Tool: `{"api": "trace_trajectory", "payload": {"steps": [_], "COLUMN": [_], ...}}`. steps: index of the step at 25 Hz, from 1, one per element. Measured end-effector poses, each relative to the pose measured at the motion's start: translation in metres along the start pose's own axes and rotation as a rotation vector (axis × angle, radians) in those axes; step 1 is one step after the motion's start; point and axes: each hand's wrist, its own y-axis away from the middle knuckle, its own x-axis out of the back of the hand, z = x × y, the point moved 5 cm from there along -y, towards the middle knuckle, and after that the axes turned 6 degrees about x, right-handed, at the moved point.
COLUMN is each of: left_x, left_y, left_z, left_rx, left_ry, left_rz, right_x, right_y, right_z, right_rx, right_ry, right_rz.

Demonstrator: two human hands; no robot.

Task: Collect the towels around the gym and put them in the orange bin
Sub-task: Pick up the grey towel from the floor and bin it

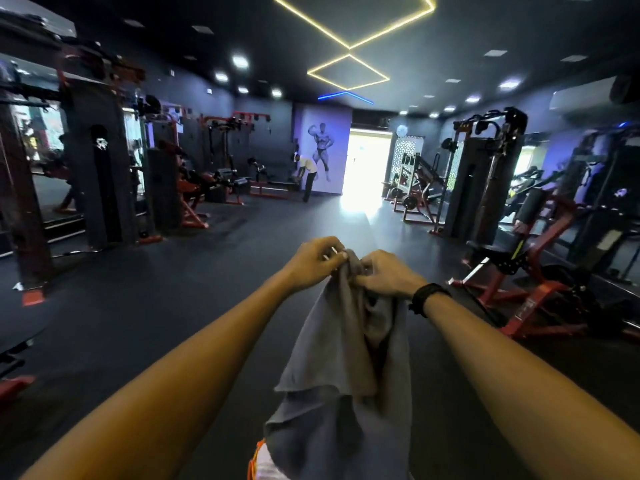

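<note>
A grey towel (346, 393) hangs down in front of me, bunched at its top edge. My left hand (317, 261) pinches that top edge from the left. My right hand (389, 273), with a black watch on its wrist, grips the same edge from the right. Both arms reach forward at chest height over the dark gym floor. At the bottom edge, under the towel's lower end, an orange rim (254, 459) shows, and most of it is hidden by the cloth.
Red and black weight machines line the left side (180, 188) and the right side (519, 258), leaving a wide strip of dark floor (242, 254) down the middle. A person (306, 174) bends over a bench at the far wall beside a bright doorway (367, 164).
</note>
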Motion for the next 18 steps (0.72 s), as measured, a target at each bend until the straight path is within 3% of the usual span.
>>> {"api": "trace_trajectory", "payload": {"steps": [2, 3, 6, 7, 8, 9, 13, 16, 18], "left_x": [0.011, 0.01, -0.029, -0.044, -0.057, -0.068, -0.054, -0.019, -0.004], "left_y": [-0.015, -0.019, -0.003, 0.007, 0.011, 0.006, -0.041, -0.058, -0.069], "left_z": [-0.024, -0.04, -0.099, -0.115, -0.13, -0.142, -0.162, -0.153, -0.148], "left_rx": [0.092, 0.202, 0.668, 0.761, 0.786, 0.752, 0.489, 0.425, 0.464], "left_ry": [0.034, 0.032, -0.155, -0.206, -0.233, -0.221, -0.013, -0.01, 0.287], "left_rz": [-0.006, -0.108, -0.777, -0.956, -1.028, -0.973, -0.129, 0.24, 0.446], "right_x": [0.005, 0.008, 0.017, 0.017, 0.016, 0.014, 0.004, -0.003, -0.009], "right_y": [-0.035, -0.049, -0.087, -0.096, -0.104, -0.112, -0.133, -0.139, -0.139], "right_z": [0.015, 0.023, 0.042, 0.047, 0.051, 0.056, 0.084, 0.114, 0.135], "right_rx": [-0.042, -0.075, -0.163, -0.168, -0.161, -0.152, -0.149, -0.158, -0.189], "right_ry": [-0.035, -0.064, -0.088, -0.099, -0.113, -0.121, -0.157, -0.234, -0.364], "right_rz": [0.044, 0.078, 0.177, 0.183, 0.184, 0.185, 0.184, 0.2, 0.237]}}
